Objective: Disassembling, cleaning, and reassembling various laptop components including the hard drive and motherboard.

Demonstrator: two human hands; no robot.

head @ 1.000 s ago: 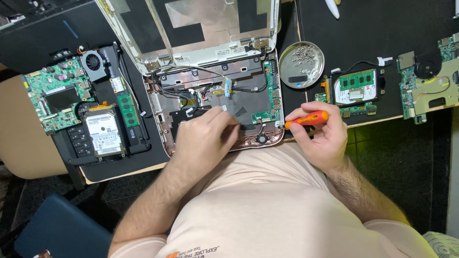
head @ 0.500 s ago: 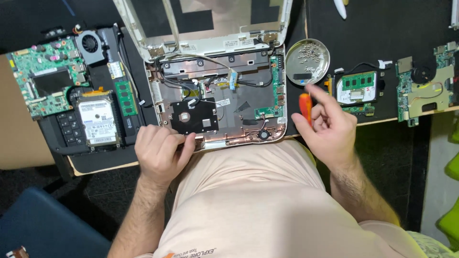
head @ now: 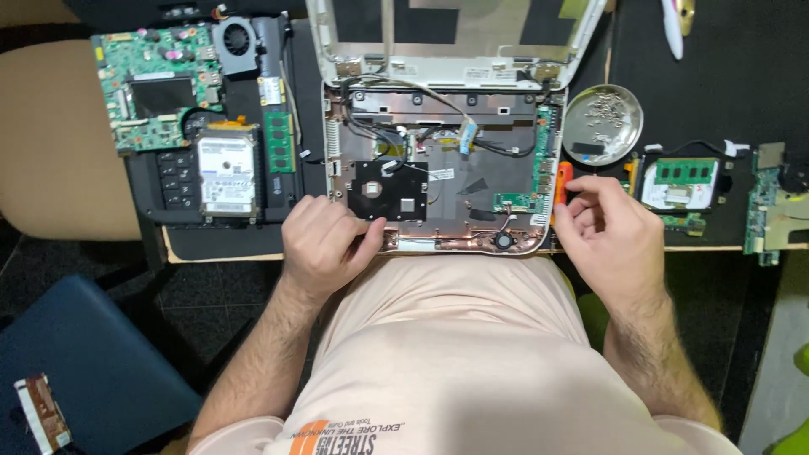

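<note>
An opened laptop base (head: 438,173) with exposed cables and small boards lies on the black mat, its lid shell (head: 455,38) tipped back behind it. My left hand (head: 324,244) grips the base's front left corner, fingers curled over the rim. My right hand (head: 611,232) sits at the base's right edge and holds an orange-handled screwdriver (head: 561,181) upright against that edge. A round metal dish (head: 602,125) with several small screws stands just behind my right hand.
On the left lie a green motherboard (head: 156,88) with fan (head: 238,38), a hard drive (head: 226,173) and a memory stick (head: 279,141). To the right are a small drive with memory module (head: 681,181) and another board (head: 771,206). A blue chair seat (head: 84,371) is low left.
My left hand has drawn back from inside the base to its front left corner. My right hand turned the screwdriver from lying sideways to upright at the base's right edge.
</note>
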